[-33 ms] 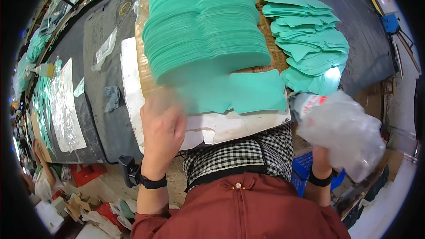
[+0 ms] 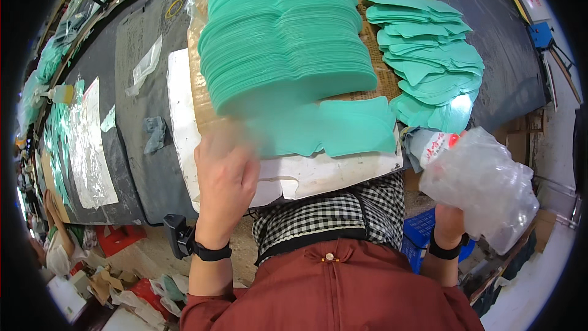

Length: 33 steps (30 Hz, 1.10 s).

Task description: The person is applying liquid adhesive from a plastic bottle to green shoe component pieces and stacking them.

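The tall stack of thin teal foam cut-outs (image 2: 285, 30) stands on a brown cardboard sheet (image 2: 202, 95) in the middle of the dark worktop (image 2: 144, 165). One loose teal piece (image 2: 343, 127) lies flat at its foot, above a white board (image 2: 312, 175). The left hand (image 2: 223, 178) is blurred at the stack's near edge, just as in the frame of the same instant, so nothing has shifted; its grip cannot be told through the blur. The right hand (image 2: 450, 217) is closed on a crumpled clear plastic bag (image 2: 484, 187), held off the worktop's right edge. Further right, a looser fan of teal cut-outs (image 2: 429, 55) lies spread out.
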Each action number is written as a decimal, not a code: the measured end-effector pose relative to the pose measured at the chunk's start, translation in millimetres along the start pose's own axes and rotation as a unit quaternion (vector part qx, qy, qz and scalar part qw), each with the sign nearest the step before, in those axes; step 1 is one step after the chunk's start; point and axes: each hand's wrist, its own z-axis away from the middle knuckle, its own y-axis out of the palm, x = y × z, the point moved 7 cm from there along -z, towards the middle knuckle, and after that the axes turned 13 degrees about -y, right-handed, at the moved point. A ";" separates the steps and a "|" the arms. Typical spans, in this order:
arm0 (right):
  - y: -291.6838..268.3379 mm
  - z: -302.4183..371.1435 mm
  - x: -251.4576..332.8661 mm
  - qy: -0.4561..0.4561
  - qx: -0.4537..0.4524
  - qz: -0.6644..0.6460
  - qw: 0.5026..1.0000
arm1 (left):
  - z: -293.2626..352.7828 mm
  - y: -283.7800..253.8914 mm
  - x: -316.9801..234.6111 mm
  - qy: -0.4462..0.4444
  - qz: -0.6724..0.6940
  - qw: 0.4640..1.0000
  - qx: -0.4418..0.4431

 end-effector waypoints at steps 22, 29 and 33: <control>279.3 -2.9 83.7 0.004 0.341 -0.182 0.922 | 33.8 -48.1 82.7 -0.250 0.404 0.867 -0.150; 237.3 5.8 -15.4 -0.115 0.388 -0.087 0.910 | 71.1 -58.9 109.9 -0.306 0.372 0.854 -0.198; 198.0 -48.2 14.7 -0.158 0.301 -0.033 0.940 | 45.6 -43.5 66.6 -0.221 0.228 0.945 -0.084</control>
